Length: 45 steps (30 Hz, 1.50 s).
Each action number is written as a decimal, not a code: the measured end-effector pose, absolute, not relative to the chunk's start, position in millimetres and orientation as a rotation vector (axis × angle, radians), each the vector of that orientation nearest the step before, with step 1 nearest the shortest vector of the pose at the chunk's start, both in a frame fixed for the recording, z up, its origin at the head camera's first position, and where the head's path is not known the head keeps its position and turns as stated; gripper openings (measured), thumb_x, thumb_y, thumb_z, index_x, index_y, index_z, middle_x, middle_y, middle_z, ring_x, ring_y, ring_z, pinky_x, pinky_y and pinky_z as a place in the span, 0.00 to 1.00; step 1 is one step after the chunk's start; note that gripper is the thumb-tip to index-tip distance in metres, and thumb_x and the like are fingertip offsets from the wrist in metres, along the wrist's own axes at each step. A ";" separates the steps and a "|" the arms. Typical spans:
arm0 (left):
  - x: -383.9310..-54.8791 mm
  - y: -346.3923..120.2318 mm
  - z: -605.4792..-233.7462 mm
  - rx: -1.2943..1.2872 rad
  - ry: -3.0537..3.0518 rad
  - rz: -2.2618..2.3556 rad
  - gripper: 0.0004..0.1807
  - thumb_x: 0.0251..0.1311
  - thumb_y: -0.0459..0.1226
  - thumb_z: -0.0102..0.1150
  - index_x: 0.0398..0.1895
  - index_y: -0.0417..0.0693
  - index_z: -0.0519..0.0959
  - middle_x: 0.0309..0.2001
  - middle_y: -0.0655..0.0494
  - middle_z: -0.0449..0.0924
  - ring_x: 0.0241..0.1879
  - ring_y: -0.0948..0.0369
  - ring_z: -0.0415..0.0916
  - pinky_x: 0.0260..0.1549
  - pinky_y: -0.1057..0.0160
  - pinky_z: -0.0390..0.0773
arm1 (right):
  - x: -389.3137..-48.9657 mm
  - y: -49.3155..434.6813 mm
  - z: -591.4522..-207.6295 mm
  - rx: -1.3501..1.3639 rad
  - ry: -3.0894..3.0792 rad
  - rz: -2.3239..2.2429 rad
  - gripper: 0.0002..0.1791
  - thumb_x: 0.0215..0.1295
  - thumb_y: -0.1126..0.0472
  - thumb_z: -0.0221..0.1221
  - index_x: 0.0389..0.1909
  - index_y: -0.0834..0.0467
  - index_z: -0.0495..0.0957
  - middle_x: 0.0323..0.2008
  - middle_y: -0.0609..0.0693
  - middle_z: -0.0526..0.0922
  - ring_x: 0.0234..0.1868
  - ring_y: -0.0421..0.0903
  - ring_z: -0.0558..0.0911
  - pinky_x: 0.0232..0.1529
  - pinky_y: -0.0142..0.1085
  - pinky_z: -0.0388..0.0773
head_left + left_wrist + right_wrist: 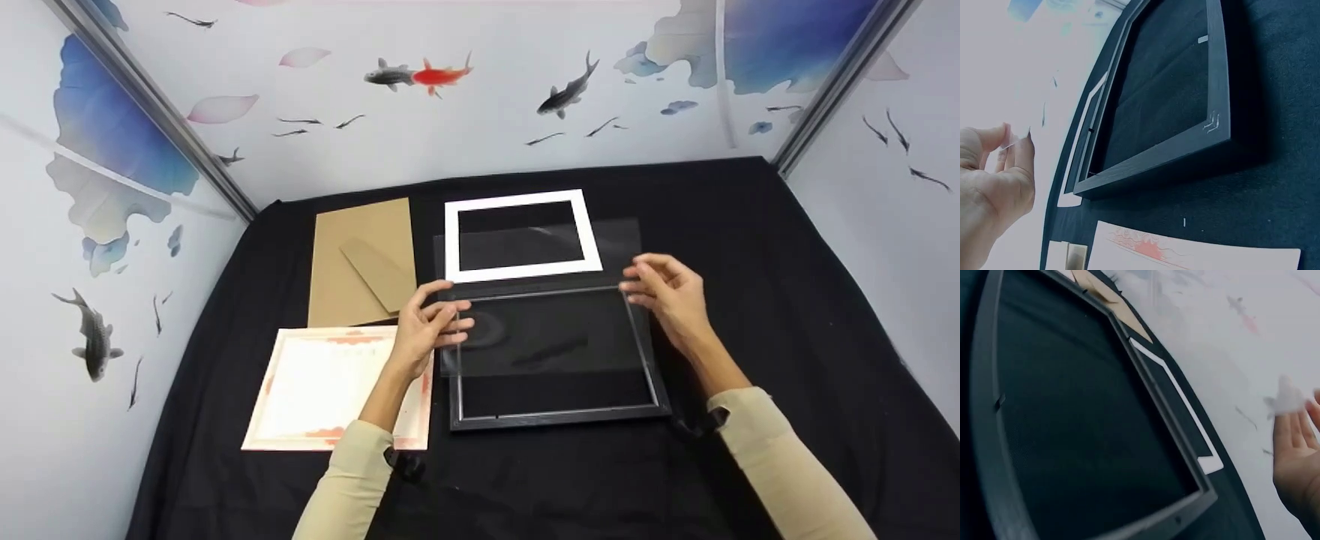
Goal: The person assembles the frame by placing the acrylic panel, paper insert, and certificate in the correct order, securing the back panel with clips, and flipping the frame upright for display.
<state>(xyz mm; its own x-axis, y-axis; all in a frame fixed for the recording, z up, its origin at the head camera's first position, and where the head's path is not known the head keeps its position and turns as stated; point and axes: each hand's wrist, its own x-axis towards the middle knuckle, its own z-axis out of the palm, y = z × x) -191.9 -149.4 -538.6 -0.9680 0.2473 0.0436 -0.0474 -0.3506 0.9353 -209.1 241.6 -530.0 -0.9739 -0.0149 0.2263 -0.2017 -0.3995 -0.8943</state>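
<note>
A clear transparent sheet (525,349) is held up by its two sides above a black picture frame (562,414). My left hand (429,330) pinches its left edge; the left wrist view shows a bit of the sheet (1010,139) between thumb and fingers. On the opposite side, my right hand (673,298) pinches the right edge between thumb and fingers. The frame lies flat on the black cloth, its inner opening seen through the sheet. Beyond it lies a white mat border (590,232), partly overlapped in view by the sheet.
Left of the mat lies a brown backing board (337,262) with a stand flap (375,274). Nearer, a certificate-like paper (322,382) with a red-patterned border lies partly under my left forearm in view. Printed wall panels (495,135) enclose the cloth-covered table (570,487).
</note>
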 end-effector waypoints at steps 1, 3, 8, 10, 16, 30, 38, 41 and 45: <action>-191.5 -149.8 -539.0 0.246 1.671 2.446 0.23 0.64 0.29 0.52 0.62 0.40 0.63 0.45 0.34 0.77 0.37 0.42 0.79 0.32 0.50 0.78 | -206.6 243.7 -532.1 0.327 -1.680 2.539 0.18 0.64 0.71 0.56 0.49 0.79 0.67 0.38 0.74 0.76 0.32 0.58 0.82 0.28 0.41 0.80; -190.1 -150.5 -540.2 0.213 1.680 2.469 0.23 0.64 0.29 0.53 0.62 0.41 0.64 0.44 0.35 0.77 0.36 0.41 0.79 0.32 0.49 0.78 | -201.8 247.4 -536.3 0.367 -1.759 2.531 0.19 0.63 0.73 0.56 0.49 0.81 0.65 0.37 0.75 0.75 0.31 0.58 0.82 0.27 0.41 0.80; -185.6 -149.8 -545.5 0.189 1.737 2.432 0.26 0.63 0.30 0.55 0.64 0.44 0.64 0.45 0.30 0.74 0.38 0.39 0.78 0.32 0.47 0.78 | -192.4 254.8 -546.1 0.396 -1.885 2.459 0.18 0.60 0.76 0.57 0.48 0.83 0.66 0.35 0.79 0.73 0.30 0.59 0.82 0.26 0.43 0.80; -183.2 -149.5 -548.7 0.181 1.796 2.386 0.27 0.62 0.31 0.56 0.65 0.46 0.64 0.45 0.26 0.71 0.38 0.39 0.78 0.32 0.46 0.78 | -189.3 257.1 -550.2 0.400 -1.914 2.434 0.17 0.60 0.76 0.56 0.47 0.83 0.66 0.34 0.79 0.73 0.30 0.59 0.82 0.26 0.44 0.80; -176.5 -153.5 -555.5 0.076 1.944 2.273 0.31 0.56 0.26 0.62 0.63 0.48 0.66 0.39 0.30 0.74 0.37 0.34 0.75 0.27 0.47 0.79 | -183.0 260.7 -560.6 0.404 -2.052 2.369 0.15 0.60 0.75 0.57 0.46 0.78 0.71 0.35 0.76 0.75 0.30 0.58 0.82 0.27 0.45 0.79; -170.3 -156.1 -556.5 0.174 2.004 2.036 0.33 0.60 0.24 0.54 0.69 0.36 0.56 0.43 0.29 0.70 0.37 0.34 0.73 0.28 0.45 0.78 | -174.7 274.6 -576.2 0.371 -2.300 2.198 0.16 0.62 0.69 0.59 0.48 0.75 0.73 0.35 0.72 0.76 0.30 0.55 0.82 0.28 0.43 0.80; -169.7 -152.6 -571.7 0.162 2.119 1.957 0.31 0.59 0.24 0.57 0.67 0.39 0.62 0.41 0.38 0.70 0.33 0.47 0.78 0.25 0.52 0.80 | -168.7 280.4 -578.8 0.288 -2.377 2.161 0.16 0.61 0.68 0.60 0.47 0.74 0.74 0.35 0.71 0.77 0.32 0.59 0.81 0.29 0.44 0.80; -169.3 -151.3 -572.5 0.150 2.131 1.983 0.29 0.57 0.24 0.58 0.64 0.36 0.64 0.41 0.37 0.70 0.33 0.45 0.78 0.24 0.52 0.80 | -167.6 280.7 -578.8 0.275 -2.391 2.175 0.16 0.61 0.69 0.59 0.48 0.74 0.73 0.36 0.72 0.77 0.33 0.62 0.81 0.30 0.46 0.79; -165.8 -149.6 -563.8 0.156 2.111 2.022 0.28 0.57 0.22 0.57 0.62 0.33 0.64 0.42 0.31 0.70 0.36 0.36 0.76 0.25 0.47 0.79 | -164.2 277.3 -568.8 0.281 -2.419 2.183 0.15 0.61 0.73 0.58 0.48 0.76 0.72 0.36 0.74 0.76 0.33 0.66 0.79 0.31 0.50 0.78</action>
